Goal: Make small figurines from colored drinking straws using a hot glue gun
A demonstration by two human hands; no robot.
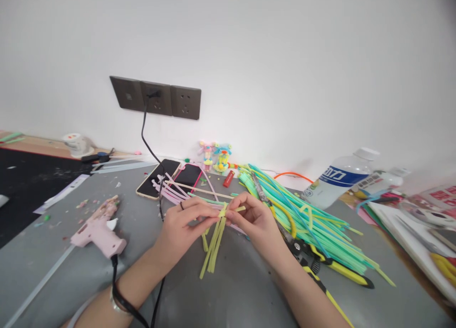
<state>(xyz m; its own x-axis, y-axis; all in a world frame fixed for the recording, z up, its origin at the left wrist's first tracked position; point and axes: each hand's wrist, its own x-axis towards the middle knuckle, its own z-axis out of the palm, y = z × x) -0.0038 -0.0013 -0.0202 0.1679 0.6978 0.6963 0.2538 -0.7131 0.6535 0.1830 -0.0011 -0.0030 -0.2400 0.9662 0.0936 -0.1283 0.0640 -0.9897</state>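
A small bundle of yellow-green pipe cleaners (215,245) hangs between my two hands above the grey table. My left hand (187,223) pinches it from the left, near the top where the strands are bound or twisted together. From the right, my right hand (249,216) grips the same spot with thumb and curled fingers, and a short end pokes out past it. Several strands dangle downward below my fingers. How the strands cross at the pinch is partly hidden by my fingertips.
A pink glue gun (101,230) lies left, its black cord by my left forearm. Green pipe cleaners (306,214), yellow-handled pliers (302,252) and a plastic bottle (340,178) are right. Phones (158,176), pink pipe cleaners (173,188) and two small figures (222,158) stand or lie behind.
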